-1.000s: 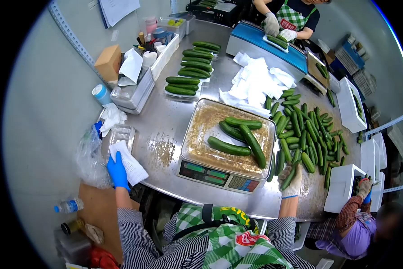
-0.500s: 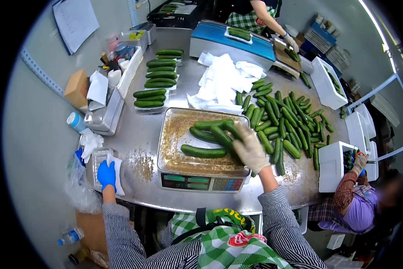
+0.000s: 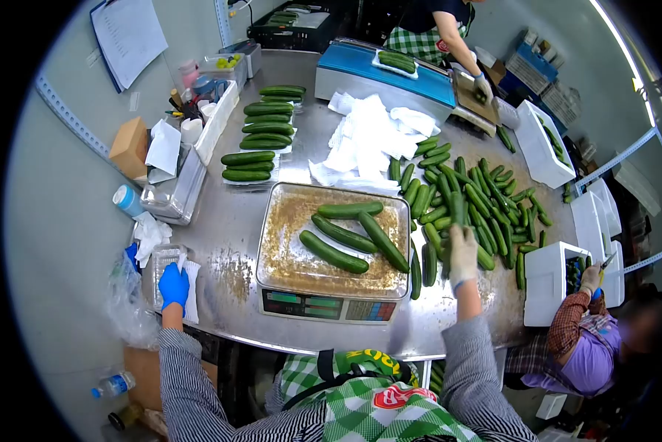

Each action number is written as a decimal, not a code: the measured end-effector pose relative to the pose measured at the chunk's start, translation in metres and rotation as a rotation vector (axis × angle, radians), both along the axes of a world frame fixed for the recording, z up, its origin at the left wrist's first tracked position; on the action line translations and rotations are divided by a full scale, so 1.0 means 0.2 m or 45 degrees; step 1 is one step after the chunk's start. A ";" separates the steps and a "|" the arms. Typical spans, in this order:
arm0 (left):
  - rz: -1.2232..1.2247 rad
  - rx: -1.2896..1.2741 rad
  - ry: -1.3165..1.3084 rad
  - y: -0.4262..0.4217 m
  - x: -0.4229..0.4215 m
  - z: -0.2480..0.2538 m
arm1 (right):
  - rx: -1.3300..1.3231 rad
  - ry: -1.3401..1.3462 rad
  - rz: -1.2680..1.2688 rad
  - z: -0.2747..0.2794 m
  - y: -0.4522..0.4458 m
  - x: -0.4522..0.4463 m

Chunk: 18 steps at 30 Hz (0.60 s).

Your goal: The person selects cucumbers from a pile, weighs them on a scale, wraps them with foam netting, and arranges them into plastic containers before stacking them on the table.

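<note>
Since half a second ago, the right hand (image 3: 463, 259) had moved off the scale (image 3: 286, 221) to the near side of the cucumber pile (image 3: 485, 206), which covered the right part of the tabletop (image 3: 228, 317). Its pale-gloved fingers seemed closed around one cucumber (image 3: 457, 208) that stuck out beyond them — motion blur made the exact grip hard to read. Four cucumbers (image 3: 344, 234) now lay uncovered on the pan of the scale: one near its back edge, two slanting across the middle and front, and one reaching toward its front-right corner. At the front-left corner of the tabletop, the blue-gloved left hand (image 3: 174, 287) stayed with its fingers bent down over a clear plastic tray (image 3: 158, 271) and a white pad (image 3: 191, 298) — whether they gripped either could not be told. Paired cucumbers (image 3: 268, 127) lay in a column toward the back-left, beside heaped white sheets (image 3: 371, 132). A blue-topped machine (image 3: 382, 74) stood along the back edge.
</note>
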State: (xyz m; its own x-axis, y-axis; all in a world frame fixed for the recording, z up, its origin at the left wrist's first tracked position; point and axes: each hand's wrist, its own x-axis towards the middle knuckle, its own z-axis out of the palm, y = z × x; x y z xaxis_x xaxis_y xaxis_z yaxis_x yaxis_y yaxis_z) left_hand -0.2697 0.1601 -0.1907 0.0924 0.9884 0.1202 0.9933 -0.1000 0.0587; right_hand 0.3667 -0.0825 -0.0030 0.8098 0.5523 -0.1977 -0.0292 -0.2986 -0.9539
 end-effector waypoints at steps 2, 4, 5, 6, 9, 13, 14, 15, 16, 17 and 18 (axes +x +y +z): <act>-0.012 -0.021 -0.023 0.02 -0.06 -0.03 | 0.098 -0.009 -0.152 -0.27 -0.04 0.31; -0.023 -0.049 -0.063 0.00 -0.08 0.02 | 0.051 -0.186 -0.147 -0.53 -0.12 0.57; -0.005 -0.060 -0.037 -0.01 -0.05 0.07 | -0.055 -0.348 -0.131 -0.65 -0.15 0.65; 0.055 -0.052 -0.048 -0.01 -0.03 0.12 | -0.157 -0.337 -0.165 -0.57 -0.16 0.57; 0.213 0.099 -0.184 -0.04 -0.02 0.30 | -0.459 -0.640 -0.296 -0.64 -0.25 0.61; 0.286 0.543 -0.491 -0.15 0.01 0.61 | -0.374 -0.927 -0.337 -0.26 -0.23 0.22; 0.278 0.635 -0.543 -0.17 0.05 0.66 | -0.255 -0.905 -0.298 -0.15 -0.20 0.10; 0.177 0.640 -0.553 -0.18 0.11 0.68 | -0.133 -0.884 -0.262 -0.11 -0.15 0.02; 0.074 0.643 -0.563 -0.19 0.17 0.69 | -0.056 -0.930 -0.163 -0.11 -0.11 -0.04; -0.027 0.646 -0.573 -0.18 0.19 0.70 | 0.022 -0.973 -0.063 -0.11 -0.07 -0.10; 0.044 0.360 -0.417 -0.15 0.18 0.62 | 0.077 -1.078 0.011 -0.09 -0.01 -0.18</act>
